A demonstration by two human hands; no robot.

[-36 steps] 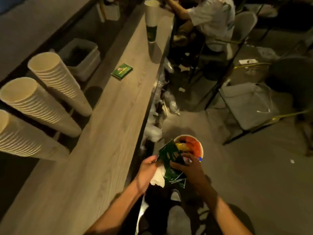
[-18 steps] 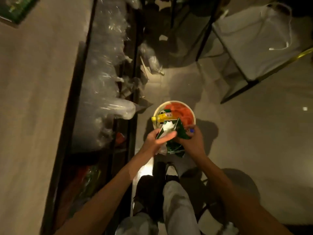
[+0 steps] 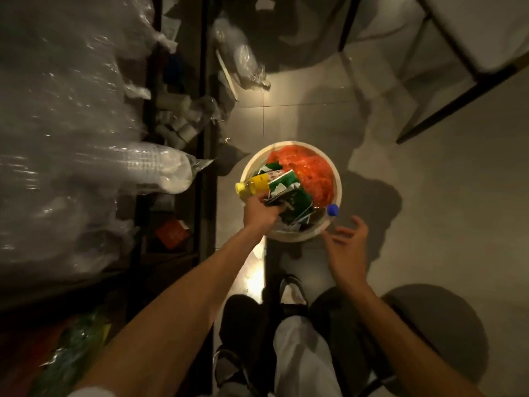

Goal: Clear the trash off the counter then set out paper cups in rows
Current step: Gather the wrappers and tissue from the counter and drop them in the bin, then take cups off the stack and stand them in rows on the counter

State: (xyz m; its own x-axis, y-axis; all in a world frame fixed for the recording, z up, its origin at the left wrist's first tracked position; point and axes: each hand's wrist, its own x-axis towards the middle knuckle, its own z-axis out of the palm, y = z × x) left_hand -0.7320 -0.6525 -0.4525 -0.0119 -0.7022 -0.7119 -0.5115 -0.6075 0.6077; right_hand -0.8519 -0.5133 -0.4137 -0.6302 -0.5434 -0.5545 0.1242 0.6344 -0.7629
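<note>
Your left hand [image 3: 262,209] is closed around green wrappers [image 3: 292,197], pressing them into the white bin [image 3: 335,179] so they drop in, at the bin's six o'clock. Your right hand [image 3: 347,245] hangs at five o'clock, fingers spread, holding nothing. One yellow bottle [image 3: 254,184] and one blue cap [image 3: 332,209] show; wrappers too jumbled to count.

The left hand [image 3: 261,212] hides its own fingertips among the green wrappers [image 3: 292,196], and shelf clutter [image 3: 177,121] blurs beyond telling.
</note>
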